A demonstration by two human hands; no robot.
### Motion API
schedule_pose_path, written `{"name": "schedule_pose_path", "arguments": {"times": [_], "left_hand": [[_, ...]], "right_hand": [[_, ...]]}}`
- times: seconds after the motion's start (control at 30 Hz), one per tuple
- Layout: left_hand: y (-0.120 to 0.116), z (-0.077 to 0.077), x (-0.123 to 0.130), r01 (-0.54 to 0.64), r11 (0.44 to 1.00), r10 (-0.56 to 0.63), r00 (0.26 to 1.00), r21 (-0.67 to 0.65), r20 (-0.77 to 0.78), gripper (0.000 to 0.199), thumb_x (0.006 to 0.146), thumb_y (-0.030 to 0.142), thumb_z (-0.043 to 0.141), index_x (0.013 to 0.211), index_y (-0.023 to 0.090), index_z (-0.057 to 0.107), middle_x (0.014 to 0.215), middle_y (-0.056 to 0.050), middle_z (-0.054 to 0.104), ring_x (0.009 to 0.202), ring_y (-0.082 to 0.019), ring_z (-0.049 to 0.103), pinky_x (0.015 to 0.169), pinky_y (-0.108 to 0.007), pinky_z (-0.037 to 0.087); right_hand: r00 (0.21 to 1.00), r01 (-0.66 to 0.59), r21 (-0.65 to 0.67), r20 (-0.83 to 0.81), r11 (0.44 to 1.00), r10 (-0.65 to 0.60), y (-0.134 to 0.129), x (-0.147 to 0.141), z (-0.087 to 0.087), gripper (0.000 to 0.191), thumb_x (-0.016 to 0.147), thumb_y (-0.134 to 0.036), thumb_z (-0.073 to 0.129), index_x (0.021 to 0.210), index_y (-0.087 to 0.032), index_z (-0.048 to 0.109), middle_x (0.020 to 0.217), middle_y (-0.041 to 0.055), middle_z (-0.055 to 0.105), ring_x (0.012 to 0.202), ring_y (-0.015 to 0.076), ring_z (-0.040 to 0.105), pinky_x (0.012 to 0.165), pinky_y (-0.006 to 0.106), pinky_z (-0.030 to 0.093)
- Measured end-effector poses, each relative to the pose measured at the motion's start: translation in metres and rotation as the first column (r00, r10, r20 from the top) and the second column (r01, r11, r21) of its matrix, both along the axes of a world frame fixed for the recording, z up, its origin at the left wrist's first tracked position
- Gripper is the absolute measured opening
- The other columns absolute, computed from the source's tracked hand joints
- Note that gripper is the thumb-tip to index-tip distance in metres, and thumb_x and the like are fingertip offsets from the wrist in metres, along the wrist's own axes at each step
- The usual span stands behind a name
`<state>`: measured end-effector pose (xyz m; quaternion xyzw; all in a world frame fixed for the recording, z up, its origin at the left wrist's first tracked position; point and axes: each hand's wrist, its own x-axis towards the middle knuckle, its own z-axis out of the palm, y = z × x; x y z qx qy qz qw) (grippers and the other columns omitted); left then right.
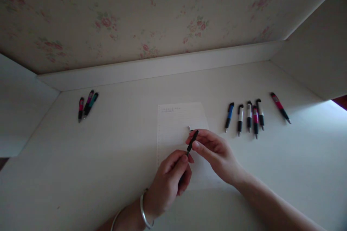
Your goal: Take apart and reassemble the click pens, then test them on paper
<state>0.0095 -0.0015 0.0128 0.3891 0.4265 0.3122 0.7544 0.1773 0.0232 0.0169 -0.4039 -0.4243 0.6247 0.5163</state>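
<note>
A dark pen (192,141) is held up at a slant over a lined sheet of paper (173,124). My left hand (172,177), with silver bangles at the wrist, is closed on the pen's lower end, where a thin greenish bit shows by the thumb. Thumb and fingers of my right hand (217,155) pinch the black upper part. A small silver metal piece (190,128) shows just beyond my right fingertips; whether it lies on the paper or is held cannot be made out. Handwriting runs along the top of the sheet.
To the right lie a blue pen (230,116), several white pens (240,119), a pink pen (255,121) and a separate red pen (280,106). Three pens (88,103) lie at the far left. Behind the white desk (114,151) runs a low ledge (162,65) below floral wallpaper.
</note>
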Motion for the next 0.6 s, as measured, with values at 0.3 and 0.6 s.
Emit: {"name": "schedule_pose_path", "arguments": {"times": [0.3, 0.6], "left_hand": [[-0.001, -0.006, -0.001, -0.042, 0.998, 0.039, 0.996, 0.038, 0.077, 0.034, 0.101, 0.048, 0.044, 0.091, 0.017, 0.056, 0.052, 0.007, 0.048, 0.037, -0.006, 0.032, 0.035, -0.018, 0.022], [-0.001, -0.016, 0.001, -0.083, 0.997, 0.081, 0.989, 0.008, 0.121, 0.049, 0.104, 0.052, 0.034, 0.074, 0.017, 0.053, 0.049, 0.005, 0.046, 0.04, -0.008, 0.032, 0.04, -0.021, 0.025]], "right_hand": [[0.989, -0.146, -0.011, 0.004, 0.989, 0.146, -0.002, 0.0, 0.002, 0.011, 0.095, -0.03, 0.068, 0.102, -0.022, 0.071, 0.083, 0.0003, 0.069, 0.075, 0.0115, 0.063, 0.073, 0.024, 0.051], [0.965, -0.218, 0.019, 0.157, 0.976, 0.212, -0.004, 0.001, 0.002, 0.012, 0.093, -0.031, 0.068, 0.092, -0.02, 0.071, 0.087, 0.0024, 0.072, 0.083, 0.0157, 0.065, 0.081, 0.028, 0.05]]}}
